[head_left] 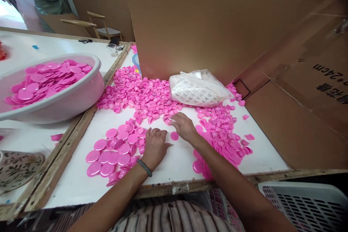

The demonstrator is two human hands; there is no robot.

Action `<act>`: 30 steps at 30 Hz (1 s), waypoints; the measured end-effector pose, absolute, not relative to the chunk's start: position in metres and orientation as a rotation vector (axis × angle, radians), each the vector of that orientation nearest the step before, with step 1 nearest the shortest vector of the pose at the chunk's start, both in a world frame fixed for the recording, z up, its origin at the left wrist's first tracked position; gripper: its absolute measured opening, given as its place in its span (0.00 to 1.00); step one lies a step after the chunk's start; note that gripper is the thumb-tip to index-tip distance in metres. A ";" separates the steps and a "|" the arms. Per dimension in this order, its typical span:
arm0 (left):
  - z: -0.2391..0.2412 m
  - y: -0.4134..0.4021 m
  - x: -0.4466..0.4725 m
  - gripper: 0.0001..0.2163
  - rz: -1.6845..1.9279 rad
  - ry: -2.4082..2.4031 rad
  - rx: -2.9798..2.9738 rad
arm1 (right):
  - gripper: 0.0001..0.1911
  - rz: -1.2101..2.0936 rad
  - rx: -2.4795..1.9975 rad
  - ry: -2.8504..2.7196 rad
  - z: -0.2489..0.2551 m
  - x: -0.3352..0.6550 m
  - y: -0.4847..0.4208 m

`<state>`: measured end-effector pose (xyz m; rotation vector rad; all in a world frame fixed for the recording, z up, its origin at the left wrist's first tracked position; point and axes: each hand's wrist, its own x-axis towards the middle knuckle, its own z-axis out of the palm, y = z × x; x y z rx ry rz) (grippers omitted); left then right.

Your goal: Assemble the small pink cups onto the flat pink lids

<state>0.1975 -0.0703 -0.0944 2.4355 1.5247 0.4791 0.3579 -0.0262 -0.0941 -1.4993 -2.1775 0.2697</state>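
Note:
My left hand [156, 146] is palm down over the white tabletop, its thumb stretched out to the right and its fingers apart at the edge of a spread of pink round plastic pieces [116, 152]. My right hand [183, 125] reaches to the front of a heap of small pink cups [146, 96], with thumb and forefinger closing on one pink cup [166, 119]. Between the hands a single pink disc [174, 136] lies flat. Right of my right forearm is another pile of pink discs and cups [223, 141], partly hidden by the arm.
A clear plastic bag of white printed packets [198, 88] lies on the cups. Tall cardboard [217, 25] stands behind and to the right. At left, a pink basin [95, 90] of discs stands by the wooden table edge [67, 152]. A white basket [307, 203] sits below right.

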 end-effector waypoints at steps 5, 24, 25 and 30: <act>-0.099 -0.064 0.210 0.12 0.506 1.529 2.363 | 0.08 0.383 -1.525 -2.223 -0.097 0.355 -0.004; -0.119 -0.059 0.219 0.11 0.643 1.509 2.156 | 0.12 0.124 -1.536 -2.615 -0.101 0.366 -0.061; -0.119 -0.059 0.219 0.11 0.648 1.505 2.148 | 0.12 0.109 -1.534 -2.643 -0.099 0.364 -0.061; -0.119 -0.059 0.218 0.11 0.661 1.491 2.130 | 0.11 0.054 -1.507 -2.636 -0.099 0.360 -0.062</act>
